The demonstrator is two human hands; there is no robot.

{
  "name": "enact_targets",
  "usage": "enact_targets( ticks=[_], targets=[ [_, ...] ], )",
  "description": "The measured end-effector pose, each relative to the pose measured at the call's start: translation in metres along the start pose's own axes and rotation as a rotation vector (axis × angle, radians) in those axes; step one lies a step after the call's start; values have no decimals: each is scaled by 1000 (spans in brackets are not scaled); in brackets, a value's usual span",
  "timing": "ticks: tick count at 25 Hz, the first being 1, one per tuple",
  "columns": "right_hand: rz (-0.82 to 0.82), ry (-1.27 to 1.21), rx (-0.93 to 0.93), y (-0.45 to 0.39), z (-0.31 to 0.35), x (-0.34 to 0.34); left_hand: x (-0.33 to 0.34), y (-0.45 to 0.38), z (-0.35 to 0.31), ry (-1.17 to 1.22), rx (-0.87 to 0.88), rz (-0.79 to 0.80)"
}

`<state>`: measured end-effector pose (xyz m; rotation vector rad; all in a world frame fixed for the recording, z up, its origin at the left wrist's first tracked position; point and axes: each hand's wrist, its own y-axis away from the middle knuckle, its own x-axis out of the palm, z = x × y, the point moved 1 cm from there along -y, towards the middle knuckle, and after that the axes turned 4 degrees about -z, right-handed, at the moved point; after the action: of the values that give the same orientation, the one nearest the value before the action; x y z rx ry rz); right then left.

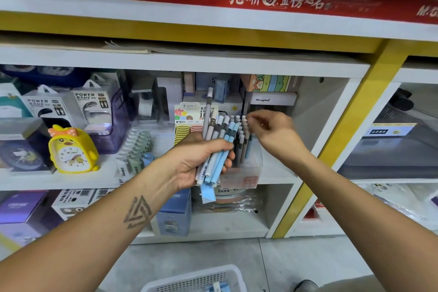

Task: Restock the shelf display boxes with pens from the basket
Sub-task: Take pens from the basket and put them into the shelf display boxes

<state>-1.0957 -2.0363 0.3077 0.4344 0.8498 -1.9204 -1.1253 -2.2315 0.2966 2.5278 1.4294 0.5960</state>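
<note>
From the head view, the left hand [201, 161] sits near the centre, clenched around a bundle of pens [216, 149] in blue, white and grey-brown; their caps fan upward toward twelve o'clock and one grey pen stands taller than the rest. At two o'clock from that fist, the right hand [272, 129] reaches over the display box [246, 173], a clear box on the middle shelf [71, 180] already packed with upright pens [241, 130]. Its fingertips are pinched together at the pen tops, but whether they actually grasp a pen cannot be told. Just behind the bundle, toward eleven o'clock, a card of refills [187, 123] stands. Far out at nine o'clock is a yellow duck alarm clock [71, 149]. At six o'clock, on the floor, the rim of a white basket [194, 280] shows, with something blue inside.
</note>
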Motion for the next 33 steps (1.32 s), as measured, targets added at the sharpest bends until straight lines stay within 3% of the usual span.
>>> enact_targets(
  ticks=[2, 4, 6, 8, 12, 17, 25, 29, 31, 33],
  targets=[
    [135, -374, 202, 5, 13, 2, 2, 1, 0, -13, 2, 21],
    [227, -540, 276, 8, 18, 2, 6, 2, 0, -20, 17, 38],
    [195, -628, 320, 7, 19, -1, 7, 3, -1, 3, 13, 48],
    [53, -678, 339, 4, 16, -6, 7, 3, -1, 65, -12, 46],
    [-208, -536, 221, -5, 6, -21, 1, -2, 2, -28, -27, -113],
    [-42, 132, -154, 7, -7, -15, -2, -4, 3, -64, -19, -145],
    [88, 229, -165, 11, -21, -3, 0, -2, 1, -37, -4, -110],
    [34, 401, -234, 7, -15, -6, 2, 0, 1, -31, -2, -51],
    [-13, 256, -160, 7, -3, -7, 4, 0, 1, -36, 4, -11],
    [55, -151, 44, 8, 9, -6, 6, 0, 2, -41, 10, 31]
  ],
)
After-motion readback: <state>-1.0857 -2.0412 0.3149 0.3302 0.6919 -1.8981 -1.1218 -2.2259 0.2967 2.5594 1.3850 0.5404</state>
